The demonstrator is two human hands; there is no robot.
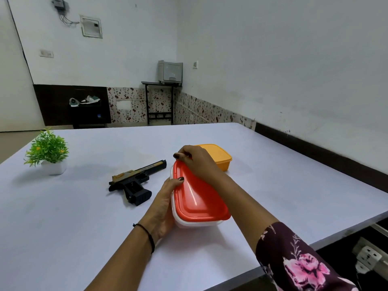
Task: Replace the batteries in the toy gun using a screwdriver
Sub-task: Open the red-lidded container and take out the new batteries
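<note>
- Toy gun (136, 181): black with tan-gold upper, lying flat on its side on the pale table (84, 227), centre-left of frame. Muzzle points to upper right, grip toward the lower edge. Neither hand touches it.
- Just right of the gun: a clear box (189, 224) with a red lid (199, 198), at frame centre. The lid sits on the box; whether the far corner is lifted, cannot tell.
- Left hand (165, 202): clasped against the left side of the box, with the thumb laid over the lid's rim. The fingers on the box's far side are hidden. A black thread band (147, 234) sits on the wrist.
- Right hand (197, 162): reaches over the lid to its far corner, with fingers curled and pinching the lid's edge there. The forearm crosses above the lid. A dark floral sleeve (298, 259) shows at lower right.
- Behind the right hand: a yellow-orange container (220, 156), lid on, partly hidden by the hand.
- Left side of the table: a small green plant (47, 150) in a white pot (55, 168), well apart from the gun.
- Background, upper centre: a grey printer (170, 72) on a black stand (159, 101) in the room corner. Shoes (85, 100) sit on a dark unit to its left.
- Lower right corner, beyond the table edge: a white power strip (367, 255).
</note>
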